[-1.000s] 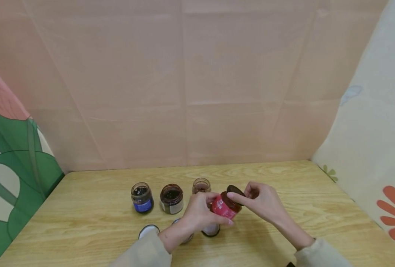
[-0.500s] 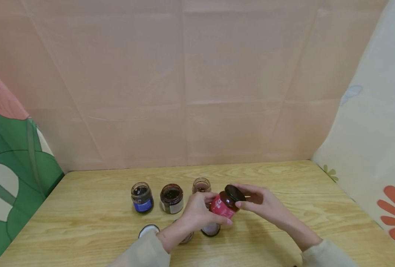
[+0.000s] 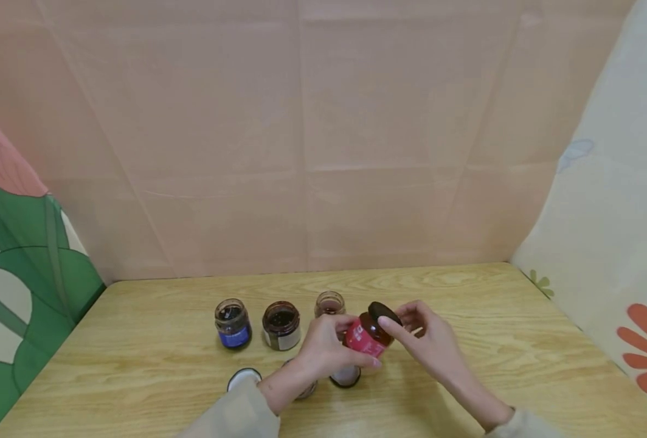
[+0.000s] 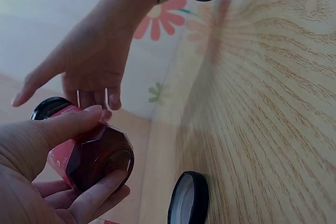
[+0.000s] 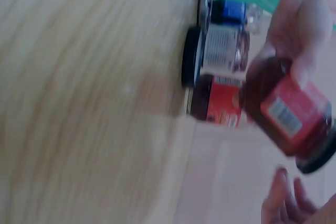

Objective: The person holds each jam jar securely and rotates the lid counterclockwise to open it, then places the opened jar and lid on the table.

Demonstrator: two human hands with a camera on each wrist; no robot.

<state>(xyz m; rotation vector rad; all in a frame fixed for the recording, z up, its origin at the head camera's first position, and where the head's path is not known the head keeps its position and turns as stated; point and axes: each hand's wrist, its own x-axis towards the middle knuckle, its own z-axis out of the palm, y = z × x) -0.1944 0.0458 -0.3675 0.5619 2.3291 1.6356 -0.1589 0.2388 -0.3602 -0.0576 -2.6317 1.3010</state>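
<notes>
My left hand grips a jam jar with a pink-red label, tilted to the right above the table. A black lid sits on the jar's mouth. Beside that lid is my right hand, its thumb overlapping the lid in the head view. The left wrist view shows the right hand with fingers relaxed and thumb spread wide, around the lid end of the jar. From the right wrist, fingertips appear just apart from the lid.
Three lidless jars stand in a row: one with a blue label, one with a pale label, and a third jar partly behind the left hand. Nearer lie upturned lids, one mostly hidden by the left wrist. A curtain backs the table.
The right hand shifts around the lid: thumb and fingers spread along its sides half a second ago, then move back with the thumb over its top. The left hand keeps holding the jar in place.
</notes>
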